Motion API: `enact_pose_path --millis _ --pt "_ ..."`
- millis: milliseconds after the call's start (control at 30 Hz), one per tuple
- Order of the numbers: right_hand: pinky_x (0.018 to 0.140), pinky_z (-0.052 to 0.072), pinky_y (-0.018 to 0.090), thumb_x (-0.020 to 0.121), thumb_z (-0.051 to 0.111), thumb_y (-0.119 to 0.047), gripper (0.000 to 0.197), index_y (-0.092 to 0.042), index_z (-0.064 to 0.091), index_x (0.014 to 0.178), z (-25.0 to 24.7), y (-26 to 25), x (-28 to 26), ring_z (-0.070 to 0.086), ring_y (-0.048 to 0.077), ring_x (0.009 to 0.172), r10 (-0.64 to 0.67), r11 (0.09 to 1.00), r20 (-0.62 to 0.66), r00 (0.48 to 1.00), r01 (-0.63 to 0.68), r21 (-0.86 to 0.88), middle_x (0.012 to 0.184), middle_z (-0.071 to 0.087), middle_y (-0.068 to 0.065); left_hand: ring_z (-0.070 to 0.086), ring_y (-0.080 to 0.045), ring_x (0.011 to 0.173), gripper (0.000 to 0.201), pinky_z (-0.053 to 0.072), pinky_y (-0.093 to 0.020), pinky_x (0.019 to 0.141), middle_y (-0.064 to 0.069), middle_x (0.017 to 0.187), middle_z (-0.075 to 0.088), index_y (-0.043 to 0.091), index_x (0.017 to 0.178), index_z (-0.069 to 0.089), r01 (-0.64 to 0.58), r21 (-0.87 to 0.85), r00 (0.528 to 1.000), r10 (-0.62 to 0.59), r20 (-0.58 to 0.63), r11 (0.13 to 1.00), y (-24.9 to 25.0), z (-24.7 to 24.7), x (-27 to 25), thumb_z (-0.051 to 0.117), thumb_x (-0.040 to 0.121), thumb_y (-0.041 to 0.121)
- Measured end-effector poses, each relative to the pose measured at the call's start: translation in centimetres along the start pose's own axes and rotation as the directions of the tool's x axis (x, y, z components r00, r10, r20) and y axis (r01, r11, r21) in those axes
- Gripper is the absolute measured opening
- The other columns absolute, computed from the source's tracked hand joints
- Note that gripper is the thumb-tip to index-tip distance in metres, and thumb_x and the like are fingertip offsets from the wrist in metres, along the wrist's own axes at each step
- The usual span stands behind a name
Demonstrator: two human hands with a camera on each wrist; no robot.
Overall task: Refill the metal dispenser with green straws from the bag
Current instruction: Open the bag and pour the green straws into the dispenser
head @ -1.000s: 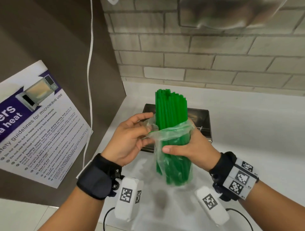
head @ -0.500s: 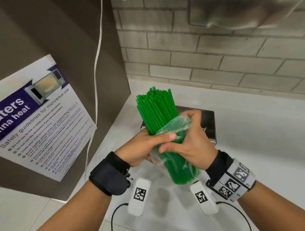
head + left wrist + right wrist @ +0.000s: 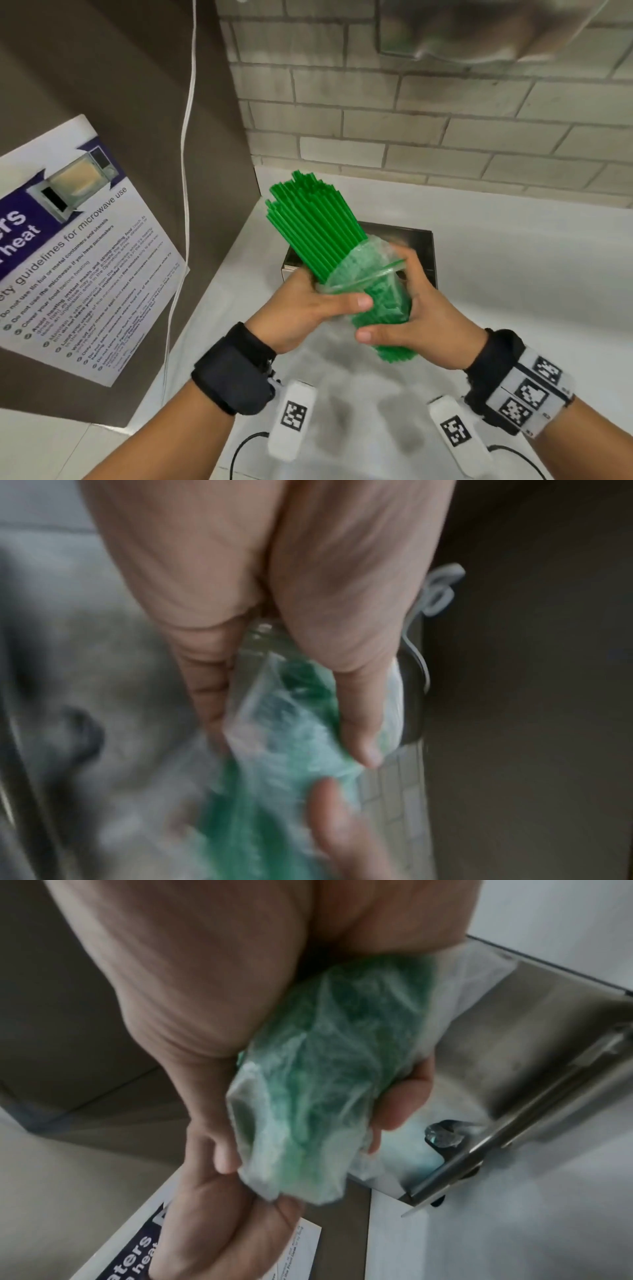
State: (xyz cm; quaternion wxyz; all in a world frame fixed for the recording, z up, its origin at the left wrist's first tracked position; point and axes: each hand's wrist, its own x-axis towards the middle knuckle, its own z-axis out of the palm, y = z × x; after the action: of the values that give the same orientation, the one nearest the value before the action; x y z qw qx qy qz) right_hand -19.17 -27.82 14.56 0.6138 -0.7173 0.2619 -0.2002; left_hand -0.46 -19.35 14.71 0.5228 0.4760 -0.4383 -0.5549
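A thick bundle of green straws point(image 3: 315, 226) leans up and to the left, its lower half inside a clear plastic bag point(image 3: 373, 274). My left hand point(image 3: 329, 305) grips the bundle at the bag's mouth, with the thumb across the front. My right hand point(image 3: 411, 308) grips the bag around the lower part of the straws; their bottom ends stick out below it. Just behind both hands, the metal dispenser point(image 3: 423, 243) stands on the counter and is partly hidden. The right wrist view shows the bag point(image 3: 318, 1069) in my fingers beside the dispenser point(image 3: 548, 1042). The left wrist view is blurred.
A white counter point(image 3: 531, 274) runs to a brick wall at the back. On the left stands a brown panel with a microwave safety poster point(image 3: 78, 246), and a white cable point(image 3: 186, 171) hangs beside it. A blurred metal fixture point(image 3: 479, 31) is mounted above.
The bundle went from upright to leaning up-left. My left hand left the bag's rim and now grips the bundle. My right hand shifted lower on the bag.
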Motion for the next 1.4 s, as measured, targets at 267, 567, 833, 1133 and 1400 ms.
enact_pose_path --millis 267,567,833,1133,1400 --pt "0.087 0.060 0.037 0.056 0.092 -0.029 0.091 -0.050 0.040 0.127 -9.0 -6.4 -1.0 0.074 0.018 0.097 0.042 0.905 -0.122 0.992 -0.089 -0.415 0.111 0.073 0.000 0.069 -0.017 0.082 0.088 0.052 -0.024 0.075 0.005 0.109 0.069 0.040 0.134 0.054 0.103 0.550 0.968 0.043 -0.246 0.829 1.4 -8.2 -0.8 0.090 0.055 0.056" --pt "0.089 0.052 0.035 0.057 0.090 -0.051 0.099 -0.050 0.030 0.136 -8.5 -8.4 5.5 0.064 0.010 0.091 0.314 0.476 0.034 0.949 -0.126 -0.870 0.106 0.066 -0.013 0.023 -0.011 0.150 0.157 0.032 -0.035 0.120 0.010 0.168 0.008 0.043 0.158 -0.011 0.139 0.877 0.989 -0.105 -0.101 0.461 1.8 -11.2 4.6 0.101 0.047 0.041" --pt "0.088 0.050 0.033 0.074 0.066 -0.072 0.048 -0.044 0.049 0.109 -9.1 -8.0 5.3 0.063 0.012 0.091 0.297 0.450 -0.073 0.952 -0.207 -0.869 0.111 0.066 -0.007 0.033 -0.017 0.146 0.144 0.035 -0.032 0.117 0.011 0.165 0.020 0.040 0.160 0.000 0.154 0.861 0.981 -0.177 -0.076 0.485 1.4 -11.2 7.1 0.099 0.056 0.037" --pt "0.086 0.048 0.018 0.067 0.087 -0.041 0.077 -0.046 0.050 0.134 -8.5 -2.7 2.6 0.059 0.009 0.101 0.183 0.640 -0.022 0.983 -0.136 -0.756 0.118 0.050 -0.008 0.042 -0.017 0.138 0.139 0.040 -0.031 0.111 0.016 0.163 0.020 0.038 0.160 0.004 0.190 0.801 0.976 -0.196 -0.094 0.567 0.7 -11.5 7.2 0.099 0.059 0.030" --pt "0.065 0.055 0.007 0.075 0.077 0.000 0.043 -0.031 0.074 0.106 -10.1 -5.9 4.8 0.069 -0.008 0.081 -0.096 0.878 -0.253 0.963 -0.038 -0.477 0.100 0.074 -0.011 0.039 -0.018 0.142 0.140 0.038 -0.027 0.108 0.017 0.164 0.018 0.038 0.160 0.001 0.207 0.781 0.974 -0.203 -0.104 0.590 0.5 -11.7 7.0 0.098 0.059 0.031"
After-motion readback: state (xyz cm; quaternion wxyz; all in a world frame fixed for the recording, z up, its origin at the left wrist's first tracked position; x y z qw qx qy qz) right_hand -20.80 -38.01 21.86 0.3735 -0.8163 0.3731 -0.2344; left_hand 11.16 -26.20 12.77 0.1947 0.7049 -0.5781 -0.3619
